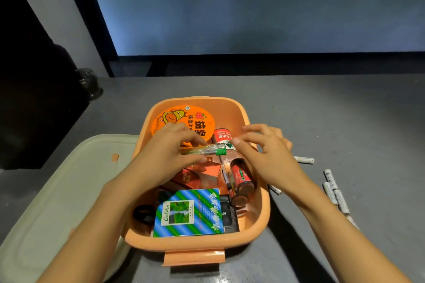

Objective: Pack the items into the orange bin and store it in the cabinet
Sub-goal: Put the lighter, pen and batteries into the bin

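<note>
Orange bin [230,110] sits mid-worktop [322,110], open, with its front latch [194,257] facing the person.

Bin contents:
- far left: round orange pack [184,117] with a cartoon cow, leaning on the back wall
- far middle: red-label can [222,135], partly hidden behind the hands
- right side: clear bottle [241,176] lying down, red label, brown end toward the front
- middle: orange-red cartons [197,177], jumbled
- front: blue-green striped box [188,212] marked "Golden", lying flat on top
- under its right edge: black packet [228,213]
- front left corner: black ring [142,213], half hidden by the forearm

Left hand [170,151] is over the bin and grips a clear stick [207,150] between curled fingers and thumb. The stick is held level and its green end points right.

Right hand [269,151] is over the bin's right rim with fingers spread and loosely bent, holding nothing. Thumb and forefinger are just beside the green end; can't tell if they touch it.

Outside the bin:
- beige lid [57,190] flat on the worktop, touching the bin's left side
- several small white cylinders [333,190] loose on the worktop, right of the bin
</note>
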Tool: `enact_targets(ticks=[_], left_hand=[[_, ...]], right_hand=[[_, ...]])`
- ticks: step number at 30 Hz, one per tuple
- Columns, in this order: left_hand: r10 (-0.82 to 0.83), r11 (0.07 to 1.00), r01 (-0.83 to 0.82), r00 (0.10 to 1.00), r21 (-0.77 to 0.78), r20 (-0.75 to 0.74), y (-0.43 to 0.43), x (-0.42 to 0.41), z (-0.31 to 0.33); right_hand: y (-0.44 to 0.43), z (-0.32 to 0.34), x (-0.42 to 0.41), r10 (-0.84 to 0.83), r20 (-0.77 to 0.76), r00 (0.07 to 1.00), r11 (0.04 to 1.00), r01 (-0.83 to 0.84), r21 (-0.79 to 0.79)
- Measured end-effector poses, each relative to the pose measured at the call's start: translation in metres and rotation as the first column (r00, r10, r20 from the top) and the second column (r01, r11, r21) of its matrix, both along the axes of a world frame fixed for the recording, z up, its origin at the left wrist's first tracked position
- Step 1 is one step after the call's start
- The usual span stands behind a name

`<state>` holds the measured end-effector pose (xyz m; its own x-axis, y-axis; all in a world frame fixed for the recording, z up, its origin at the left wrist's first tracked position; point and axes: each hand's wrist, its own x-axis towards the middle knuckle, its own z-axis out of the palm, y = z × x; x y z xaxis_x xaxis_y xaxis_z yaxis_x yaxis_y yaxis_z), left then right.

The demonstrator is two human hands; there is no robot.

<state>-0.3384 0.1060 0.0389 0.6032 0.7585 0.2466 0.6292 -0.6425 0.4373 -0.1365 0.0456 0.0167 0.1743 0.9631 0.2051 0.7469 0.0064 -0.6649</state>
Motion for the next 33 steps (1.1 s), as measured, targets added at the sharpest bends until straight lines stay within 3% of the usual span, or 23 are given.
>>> enact_targets(ticks=[4,8,12,17,22,27,33], left_hand=[[-0.06,0.998,0.06,0.998,-0.008,0.03,-0.007,0.011,0.001],[-0.076,0.997,0.076,0.997,-0.01,0.027,-0.009,0.015,-0.001],[-0.039,0.999,0.039,0.999,-0.02,0.0,-0.007,0.006,-0.003],[0.077,0.997,-0.076,0.996,-0.023,0.046,0.0,-0.021,-0.004],[0.073,0.997,-0.072,0.997,-0.012,0.034,-0.003,-0.021,-0.005],[-0.019,1.0,0.019,1.0,0.013,0.008,-0.018,0.014,0.001],[-0.193,0.981,0.192,0.98,0.024,0.049,-0.06,0.091,0.004]], right_hand=[[-0.007,0.009,-0.003,0.177,-0.044,0.983,0.984,-0.176,0.035],[-0.005,0.01,-0.001,0.208,-0.007,0.978,0.977,-0.207,0.057],[0.002,0.002,0.003,0.146,0.001,0.989,0.987,-0.145,0.07],[0.018,-0.004,0.007,0.092,0.091,0.992,0.996,-0.09,-0.03],[0.016,-0.004,0.013,0.086,-0.001,0.996,0.996,-0.086,-0.019],[-0.005,-0.002,0.043,0.022,-0.062,0.998,0.999,-0.02,0.033],[-0.044,-0.013,0.121,-0.018,-0.053,0.998,0.999,0.016,-0.035]])
